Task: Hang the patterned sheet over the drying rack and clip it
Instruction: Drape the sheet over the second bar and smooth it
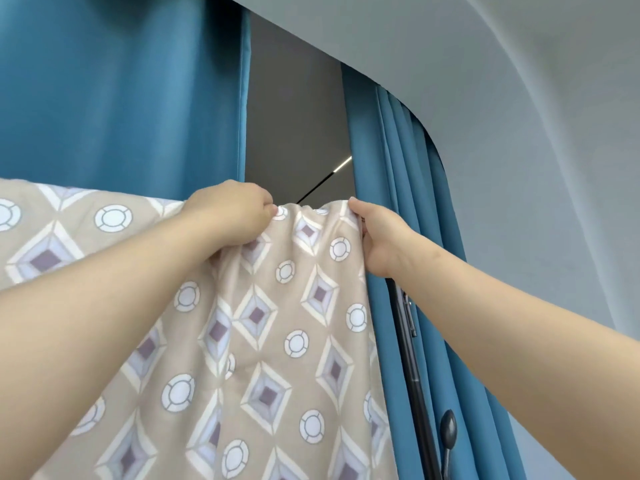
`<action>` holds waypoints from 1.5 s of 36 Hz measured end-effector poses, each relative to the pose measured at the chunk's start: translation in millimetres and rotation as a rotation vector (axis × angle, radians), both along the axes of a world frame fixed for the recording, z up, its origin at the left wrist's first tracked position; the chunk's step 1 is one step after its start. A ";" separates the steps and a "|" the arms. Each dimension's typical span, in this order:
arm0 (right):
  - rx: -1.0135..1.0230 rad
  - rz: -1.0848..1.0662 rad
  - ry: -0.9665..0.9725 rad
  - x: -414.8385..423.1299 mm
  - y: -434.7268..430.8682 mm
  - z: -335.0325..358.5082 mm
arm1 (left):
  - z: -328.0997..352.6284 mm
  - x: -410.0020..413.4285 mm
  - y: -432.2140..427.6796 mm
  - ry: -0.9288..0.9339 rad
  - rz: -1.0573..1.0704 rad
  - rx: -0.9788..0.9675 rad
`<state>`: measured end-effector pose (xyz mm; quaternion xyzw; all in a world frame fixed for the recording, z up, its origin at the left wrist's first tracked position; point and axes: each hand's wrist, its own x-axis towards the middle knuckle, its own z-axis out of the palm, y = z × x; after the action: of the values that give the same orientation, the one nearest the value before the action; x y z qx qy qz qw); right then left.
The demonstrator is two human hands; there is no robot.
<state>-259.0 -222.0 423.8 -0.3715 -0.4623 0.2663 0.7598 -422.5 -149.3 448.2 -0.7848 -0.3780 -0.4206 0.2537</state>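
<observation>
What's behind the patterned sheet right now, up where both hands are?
Behind the patterned sheet hang blue curtains with a grey gap between them. A dark upright pole shows at its right edge. Left hand and right hand grip the bunched top; any bar beneath is covered.

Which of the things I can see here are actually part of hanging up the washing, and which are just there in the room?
Part of the job:
patterned sheet, draped over the top
left hand, gripping its top edge
right hand, gripping its end
dark rack pole

Just there:
blue curtains
grey wall
dark handle

No clip shows yet.
</observation>
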 end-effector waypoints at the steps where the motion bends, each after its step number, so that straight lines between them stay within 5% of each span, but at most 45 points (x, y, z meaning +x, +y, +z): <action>1: 0.001 -0.010 0.020 5.3 -0.9 0.9 | 4.5 1.1 -1.7 -0.009 -0.026 -0.026; 18: 0.176 -0.222 0.214 97.5 -43.2 5.5 | 15.7 104.6 -38.7 -0.030 -0.154 0.043; 28: 0.209 -0.258 0.318 140.6 -74.6 -25.2 | -4.7 167.6 -39.5 -0.023 -0.445 0.083; 31: 0.168 -0.199 0.197 142.7 -85.0 -41.7 | -13.1 183.5 -37.5 -0.042 -0.459 0.171; 38: -0.373 0.107 -0.390 122.9 -92.7 -76.3 | -35.1 175.5 -28.5 -0.020 -0.409 0.288; 47: 0.003 0.290 -0.034 109.8 -85.8 -80.9 | -79.7 140.2 -18.3 -0.048 -0.501 0.393; 54: -0.584 0.102 -0.586 99.7 -87.3 -136.2 | -115.5 132.9 -20.2 0.004 -0.508 0.268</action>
<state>-159.3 -309.3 287.6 -0.6081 -0.5820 0.3064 0.4445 -289.6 -169.4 332.6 -0.8146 -0.1097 -0.5153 0.2425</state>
